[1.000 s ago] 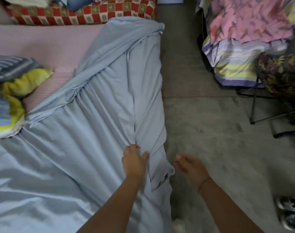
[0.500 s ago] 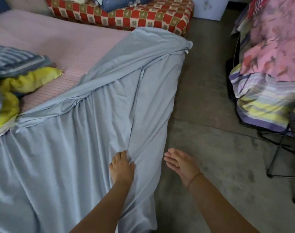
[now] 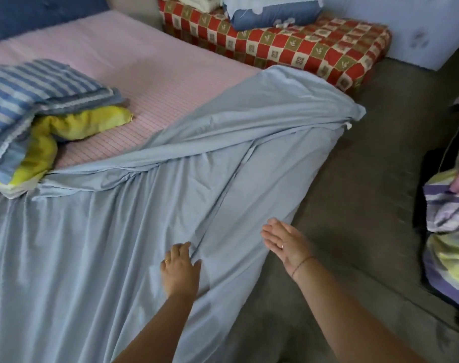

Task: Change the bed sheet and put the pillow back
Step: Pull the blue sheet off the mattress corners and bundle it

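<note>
A light blue bed sheet (image 3: 113, 231) covers the near part of the pink checked mattress (image 3: 134, 48) and is bunched in diagonal folds toward the far right corner. My left hand (image 3: 180, 268) lies on the sheet with fingers spread, beside a long fold. Over the sheet's hanging right edge my right hand (image 3: 286, 242) hovers open, palm facing left, holding nothing. A blue striped pillow (image 3: 40, 85) lies at the left on the mattress, on top of a yellow cloth (image 3: 74, 124).
A red checked cushion mattress (image 3: 288, 45) lies behind the bed with a blue pillow (image 3: 273, 11) on it. Grey concrete floor (image 3: 354, 205) runs along the right side. A pile of striped bedding (image 3: 448, 231) sits at the far right edge.
The view has swung up and left, showing more of the bed. My left hand has let go of the fold it pinched and now lies on the sheet. My right hand has opened out flat.
</note>
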{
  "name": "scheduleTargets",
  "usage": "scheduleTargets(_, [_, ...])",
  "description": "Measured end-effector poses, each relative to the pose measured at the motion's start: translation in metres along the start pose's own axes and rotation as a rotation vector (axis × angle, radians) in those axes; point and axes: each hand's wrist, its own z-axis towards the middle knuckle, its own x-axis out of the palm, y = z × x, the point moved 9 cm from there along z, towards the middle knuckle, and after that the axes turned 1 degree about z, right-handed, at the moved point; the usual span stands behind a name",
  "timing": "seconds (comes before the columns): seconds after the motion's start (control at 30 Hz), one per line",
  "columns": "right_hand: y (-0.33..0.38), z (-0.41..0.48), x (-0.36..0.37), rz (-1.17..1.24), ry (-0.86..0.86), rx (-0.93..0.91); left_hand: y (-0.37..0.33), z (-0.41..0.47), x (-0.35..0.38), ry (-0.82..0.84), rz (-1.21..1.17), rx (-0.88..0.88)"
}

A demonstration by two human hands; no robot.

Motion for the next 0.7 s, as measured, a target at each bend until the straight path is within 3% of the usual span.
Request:
scheduleTargets(0.43, [0.087,0.159,0.037,-0.128,0.088,-0.016,-0.073,0.091,0.017,-0.197,-0.21,-0.076])
scheduleTargets(0.63, [0.087,0.216,0.046,-0.147,0.09,0.038,-0.082,0.12,0.03,-0.156,-0.265,-0.162])
scheduleTargets(0.7, [0.084,0.23,0.046,-0.149,0.095,0.055,-0.082,0.122,0.025,-0.232,-0.291,-0.209])
